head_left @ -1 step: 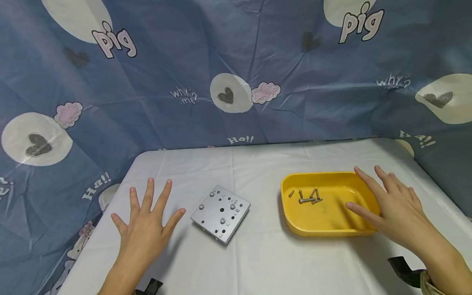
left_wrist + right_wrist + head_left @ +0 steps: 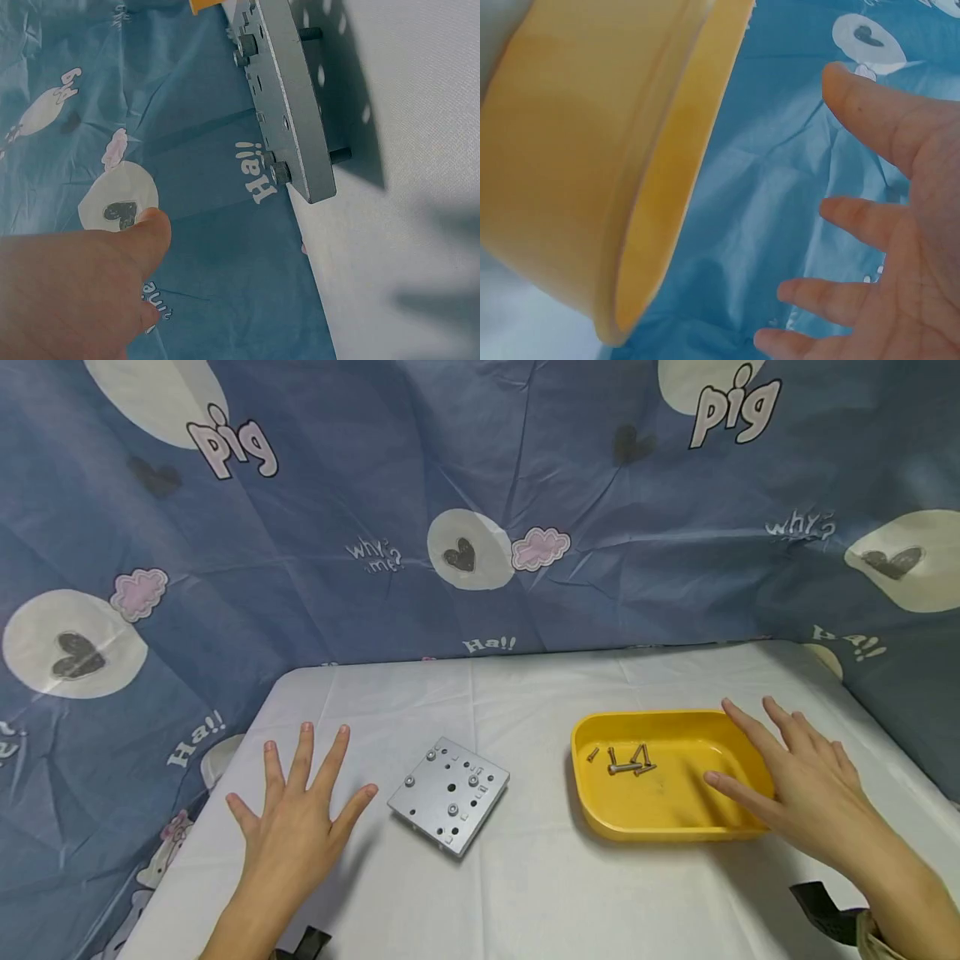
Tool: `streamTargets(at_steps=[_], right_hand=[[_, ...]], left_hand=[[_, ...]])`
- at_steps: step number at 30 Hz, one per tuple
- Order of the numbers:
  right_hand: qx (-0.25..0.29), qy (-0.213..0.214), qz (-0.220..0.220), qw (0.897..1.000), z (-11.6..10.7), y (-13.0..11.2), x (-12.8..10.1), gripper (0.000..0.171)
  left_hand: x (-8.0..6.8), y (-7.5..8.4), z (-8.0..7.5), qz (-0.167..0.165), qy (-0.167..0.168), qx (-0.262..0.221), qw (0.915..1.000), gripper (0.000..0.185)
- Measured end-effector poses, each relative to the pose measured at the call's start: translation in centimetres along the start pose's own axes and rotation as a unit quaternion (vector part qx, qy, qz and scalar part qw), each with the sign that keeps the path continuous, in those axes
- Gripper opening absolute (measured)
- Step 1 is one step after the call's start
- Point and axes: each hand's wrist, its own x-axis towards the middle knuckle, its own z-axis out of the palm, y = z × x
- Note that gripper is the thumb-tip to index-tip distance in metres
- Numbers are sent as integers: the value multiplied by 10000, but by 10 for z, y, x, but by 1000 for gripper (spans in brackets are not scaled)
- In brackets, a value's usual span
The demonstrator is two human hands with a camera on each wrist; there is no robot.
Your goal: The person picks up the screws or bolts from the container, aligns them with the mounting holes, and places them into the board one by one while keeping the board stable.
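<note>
A square grey metal plate (image 2: pixel 441 806) with holes and several socket-head screws in its face lies in the middle of the table. In the left wrist view, screw ends stick out under the plate (image 2: pixel 300 105), which stands off the cloth. My left hand (image 2: pixel 292 827) hovers to its left with fingers spread, holding nothing. Over the right end of a yellow tray (image 2: pixel 675 827) is my right hand (image 2: pixel 806 785), fingers spread and nothing in it. Several small loose screws (image 2: pixel 624 768) lie in the tray's left part. The right wrist view shows that hand apart from the tray's rim.
White cloth (image 2: pixel 525 893) covers the table. Behind it and at both sides hangs a blue printed curtain (image 2: pixel 600 593). Black straps (image 2: pixel 821 910) show near both wrists.
</note>
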Motion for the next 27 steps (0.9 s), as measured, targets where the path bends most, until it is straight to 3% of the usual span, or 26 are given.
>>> streamTargets(at_steps=[15,27], right_hand=[[107,86,-65,9999,4,8,3,95],[-184,-640,115,9977,-4,10,6,95]], left_hand=[[1,3,-3,114,313,70,9994,87],[-3,4,-4,252,397,-4,9989,87]])
